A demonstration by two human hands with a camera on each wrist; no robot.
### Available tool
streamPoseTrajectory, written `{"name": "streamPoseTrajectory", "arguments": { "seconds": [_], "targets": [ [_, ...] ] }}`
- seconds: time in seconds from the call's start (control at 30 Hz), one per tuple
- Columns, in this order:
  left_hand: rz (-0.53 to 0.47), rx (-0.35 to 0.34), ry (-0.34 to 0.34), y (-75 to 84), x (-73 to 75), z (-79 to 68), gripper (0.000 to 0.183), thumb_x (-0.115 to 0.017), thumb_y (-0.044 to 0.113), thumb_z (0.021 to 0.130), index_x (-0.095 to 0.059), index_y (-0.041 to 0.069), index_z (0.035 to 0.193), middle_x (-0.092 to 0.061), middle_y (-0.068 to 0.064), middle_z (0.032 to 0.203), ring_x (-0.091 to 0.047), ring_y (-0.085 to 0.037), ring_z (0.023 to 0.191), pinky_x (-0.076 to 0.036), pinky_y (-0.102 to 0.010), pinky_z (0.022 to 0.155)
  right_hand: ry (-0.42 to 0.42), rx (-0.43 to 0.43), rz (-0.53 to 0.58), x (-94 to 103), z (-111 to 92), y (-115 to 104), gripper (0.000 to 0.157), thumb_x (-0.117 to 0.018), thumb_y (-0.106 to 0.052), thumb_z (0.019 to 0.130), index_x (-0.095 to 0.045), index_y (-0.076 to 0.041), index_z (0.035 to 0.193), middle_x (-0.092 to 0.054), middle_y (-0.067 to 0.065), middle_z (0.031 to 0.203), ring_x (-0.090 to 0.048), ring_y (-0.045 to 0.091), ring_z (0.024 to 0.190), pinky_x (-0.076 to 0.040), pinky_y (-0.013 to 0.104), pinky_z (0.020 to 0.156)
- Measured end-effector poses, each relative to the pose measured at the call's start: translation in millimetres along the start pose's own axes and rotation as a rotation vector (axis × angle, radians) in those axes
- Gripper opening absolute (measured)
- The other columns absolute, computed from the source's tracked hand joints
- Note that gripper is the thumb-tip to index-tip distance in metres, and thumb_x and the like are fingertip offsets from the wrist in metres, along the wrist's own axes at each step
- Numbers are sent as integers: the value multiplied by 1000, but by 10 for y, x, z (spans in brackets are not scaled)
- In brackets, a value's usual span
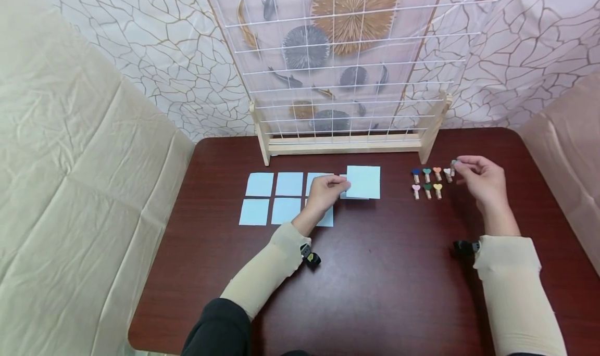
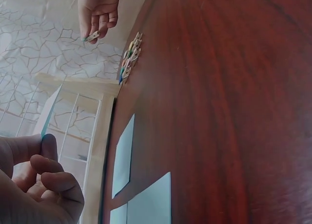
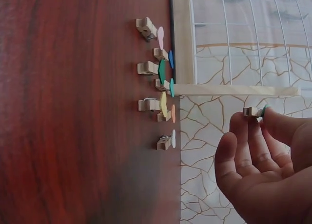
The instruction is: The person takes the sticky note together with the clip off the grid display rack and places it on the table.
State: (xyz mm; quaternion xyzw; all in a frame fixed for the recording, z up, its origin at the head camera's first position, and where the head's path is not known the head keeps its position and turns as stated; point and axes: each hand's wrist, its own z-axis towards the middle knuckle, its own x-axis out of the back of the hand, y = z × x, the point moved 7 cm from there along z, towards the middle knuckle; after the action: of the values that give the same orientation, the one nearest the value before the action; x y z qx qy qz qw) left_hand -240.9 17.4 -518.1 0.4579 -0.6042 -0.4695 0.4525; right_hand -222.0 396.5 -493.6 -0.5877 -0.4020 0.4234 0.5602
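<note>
My left hand (image 1: pixel 323 193) pinches a light blue paper square (image 1: pixel 364 181) by its left edge, lifted over the table. Another blue square (image 2: pixel 124 156) lies beneath it, partly hidden in the head view. Raised at the right, my right hand (image 1: pixel 485 183) holds a small wooden clothespin (image 3: pixel 251 111) with a teal top between thumb and fingertips. Beside that hand, several heart-topped clothespins (image 1: pixel 427 175) lie in two rows, among them a pink one (image 3: pixel 160 37) and a yellow one (image 3: pixel 163 105).
More blue paper squares (image 1: pixel 260 185) lie in two rows at the left, some behind my left hand. A white wire grid (image 1: pixel 333 88) stands in a wooden frame (image 1: pixel 344 145) at the table's back edge. The dark red table (image 1: pixel 370 283) extends toward me.
</note>
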Motion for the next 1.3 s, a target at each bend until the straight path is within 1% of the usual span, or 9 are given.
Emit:
{"name": "streamPoseTrajectory", "arguments": {
  "seconds": [0.27, 0.47, 0.57, 0.7, 0.8, 0.9, 1.07, 1.17, 1.3],
  "targets": [
    [21, -5, -6, -103, 18, -85, 16, -80, 13, 94, -81, -1, 104, -80, -9, 102, -71, -8, 87, -53, -22, 74, -30, -59, -43, 25, -19, 108, 20, -66, 0, 101, -75, -17, 97, -75, -16, 81, -68, -2, 71, -54, 17, 55],
    [35, 18, -12, -194, 42, -142, 17, -80, 13, 93, -82, -1, 102, -80, -9, 98, -66, -5, 79, -50, -22, 68, -54, -102, -51, 41, -48, 172, 20, -67, -2, 101, -76, -19, 94, -75, -15, 78, -67, -1, 68, -54, 19, 54],
    [63, 25, -17, -236, 54, -172, 16, -81, 14, 92, -83, 0, 100, -81, -7, 96, -64, -4, 78, -50, -21, 68, -48, -138, -86, 66, -65, 215, 21, -68, -5, 102, -76, -22, 92, -74, -16, 77, -67, 0, 67, -55, 20, 54],
    [103, 33, -24, -308, 62, -203, 15, -83, 15, 90, -83, 2, 97, -81, -5, 93, -65, -3, 78, -50, -21, 69, -57, -177, -70, 88, -79, 278, 22, -67, -5, 102, -76, -22, 91, -74, -15, 77, -68, 1, 66, -55, 21, 54],
    [116, 54, -26, -361, 63, -228, 13, -84, 14, 89, -83, 3, 96, -80, -4, 88, -63, -5, 71, -48, -21, 62, -75, -183, -58, 93, -84, 313, 23, -66, -4, 102, -76, -21, 91, -75, -14, 76, -69, 1, 65, -55, 21, 54],
    [137, 74, -32, -400, 63, -260, 12, -83, 16, 90, -83, 5, 96, -79, -3, 83, -59, -6, 62, -44, -22, 56, -90, -193, -128, 94, -86, 354, 20, -67, -8, 103, -75, -23, 93, -74, -16, 76, -70, 1, 66, -56, 21, 55],
    [148, 87, -64, -460, 43, -325, 13, -82, 15, 92, -82, 6, 101, -76, -5, 74, -49, -8, 49, -40, -23, 48, -112, -209, -278, 104, -95, 414, 7, -68, -17, 104, -73, -21, 101, -74, -21, 77, -70, 0, 68, -57, 21, 60],
    [140, 80, -90, -477, 38, -358, 18, -81, 14, 94, -79, 6, 110, -73, -7, 71, -45, -8, 45, -39, -23, 46, -116, -206, -304, 106, -94, 436, 5, -69, -18, 104, -73, -20, 102, -73, -22, 77, -70, 1, 68, -57, 22, 60],
    [129, 72, -111, -494, 48, -386, 24, -79, 13, 95, -76, 7, 118, -72, -9, 70, -41, -8, 42, -38, -24, 45, -104, -209, -313, 116, -87, 462, 11, -69, -17, 103, -73, -24, 96, -72, -21, 74, -69, 1, 66, -57, 22, 58]
  ]
}}
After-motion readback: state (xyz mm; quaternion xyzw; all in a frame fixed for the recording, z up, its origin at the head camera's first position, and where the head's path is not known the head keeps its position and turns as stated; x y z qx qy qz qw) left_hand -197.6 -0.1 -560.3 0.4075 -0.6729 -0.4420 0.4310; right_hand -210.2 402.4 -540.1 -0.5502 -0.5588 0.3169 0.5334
